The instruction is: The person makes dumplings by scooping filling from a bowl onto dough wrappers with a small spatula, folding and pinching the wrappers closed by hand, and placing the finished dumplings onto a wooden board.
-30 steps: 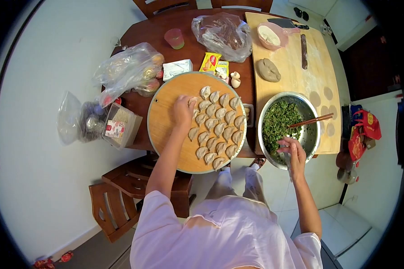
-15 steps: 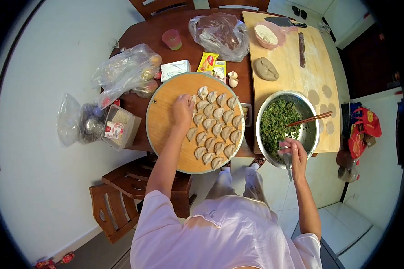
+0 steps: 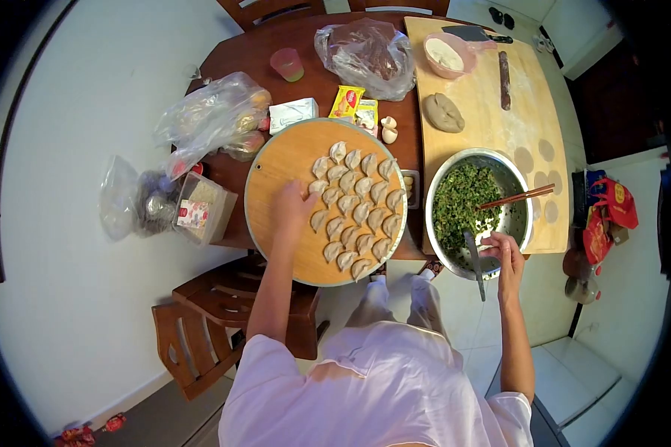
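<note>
Reaching over the round board (image 3: pixel 272 156) in the head view, the left fingers (image 3: pixel 306 200) are blurred beside the nearest of many folded dumplings (image 3: pixel 361 213), so whether they grip one is unclear. The right fingers (image 3: pixel 502 242), loosely bent and gripping nothing visible, are by the bowl (image 3: pixel 514 214), just beside the spatula (image 3: pixel 473 257). Rows of dumplings are shaped, while plenty of filling (image 3: pixel 458 201), several flat wrappers (image 3: pixel 546 150) and a dough lump (image 3: pixel 444 113) beyond the right fingers look unused.
</note>
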Demonstrator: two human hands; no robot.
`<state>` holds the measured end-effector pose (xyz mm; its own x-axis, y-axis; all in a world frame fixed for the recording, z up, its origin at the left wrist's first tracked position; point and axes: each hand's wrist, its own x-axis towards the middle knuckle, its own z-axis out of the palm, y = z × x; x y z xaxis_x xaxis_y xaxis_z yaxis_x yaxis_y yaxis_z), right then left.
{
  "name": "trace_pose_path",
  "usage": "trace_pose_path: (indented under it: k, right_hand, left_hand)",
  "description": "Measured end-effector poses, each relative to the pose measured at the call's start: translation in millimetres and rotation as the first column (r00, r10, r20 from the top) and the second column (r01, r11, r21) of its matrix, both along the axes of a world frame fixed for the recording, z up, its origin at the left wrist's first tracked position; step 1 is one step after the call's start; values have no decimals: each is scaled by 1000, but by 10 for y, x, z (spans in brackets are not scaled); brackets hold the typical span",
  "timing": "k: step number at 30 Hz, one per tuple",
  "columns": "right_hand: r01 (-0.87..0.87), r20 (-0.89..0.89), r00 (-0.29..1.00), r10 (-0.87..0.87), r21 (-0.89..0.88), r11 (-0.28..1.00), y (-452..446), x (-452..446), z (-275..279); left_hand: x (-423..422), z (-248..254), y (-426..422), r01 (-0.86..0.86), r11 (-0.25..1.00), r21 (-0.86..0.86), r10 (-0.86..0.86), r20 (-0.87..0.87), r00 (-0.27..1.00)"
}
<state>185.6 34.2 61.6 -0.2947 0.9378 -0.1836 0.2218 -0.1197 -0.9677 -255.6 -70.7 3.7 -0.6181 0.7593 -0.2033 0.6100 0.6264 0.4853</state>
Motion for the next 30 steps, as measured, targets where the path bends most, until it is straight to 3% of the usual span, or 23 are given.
trace_pose_path:
  k: [4,10,16,22,25,30]
  right_hand:
    - [-19,2,1000,19,-8,1000,-4,9,-32]
    - [-12,-12,1000,11,-41,999,-1,49,-57]
    - [-17,-32,999,16,-38,999,-1,107,-80]
    - [-16,-35,999,14,-46,999,-4,139,-112]
    - [-12,-25,1000,10,-49,999,-6,134,-98]
    - [18,-16,1000,-19,-30,999,43,232,-31]
  left_hand:
    - [104,-91,22,90,989,115,-73,-145,987]
    - [169,-185,21,79,968,236,-56,-105,993]
    - [166,-236,23,34,988,152,-12,-139,990]
    - [212,-167,121,-15,958,286,71,-186,980]
    - [150,-190,199,137,928,347,-5,-355,935]
    - [57,-485,320,48,942,332,60,-306,950]
